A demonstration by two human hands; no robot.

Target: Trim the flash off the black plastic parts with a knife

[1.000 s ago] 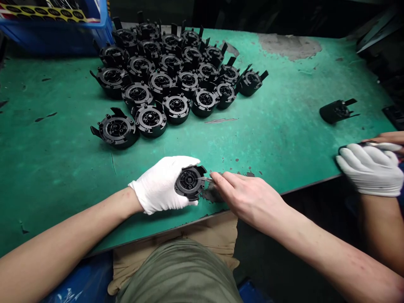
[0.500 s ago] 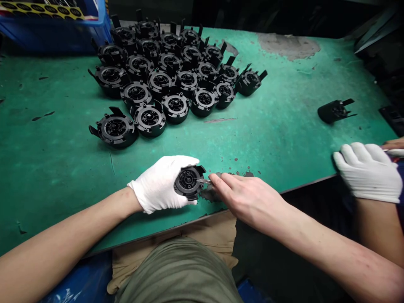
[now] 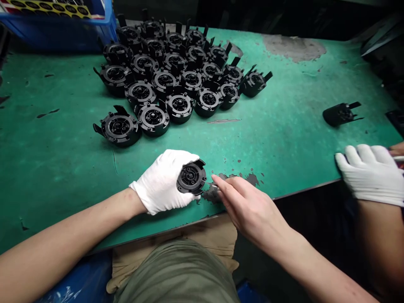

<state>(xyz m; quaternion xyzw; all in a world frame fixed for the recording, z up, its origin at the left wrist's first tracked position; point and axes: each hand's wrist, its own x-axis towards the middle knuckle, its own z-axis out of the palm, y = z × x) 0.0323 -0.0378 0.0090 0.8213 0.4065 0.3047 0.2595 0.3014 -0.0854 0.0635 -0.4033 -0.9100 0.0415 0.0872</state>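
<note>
Near the front edge of the green bench (image 3: 284,139), the white-gloved left hand (image 3: 164,181) grips a round black plastic part (image 3: 191,177) face-up, seemingly so the bare right hand (image 3: 249,208), pinching a small metal tool (image 3: 214,185), can reach its rim.

One head-worn camera looks forward and steeply down from just above the tabletop (image 3: 284,139); its near edge and the hands sit close below, the far edge lies at frame top.
</note>
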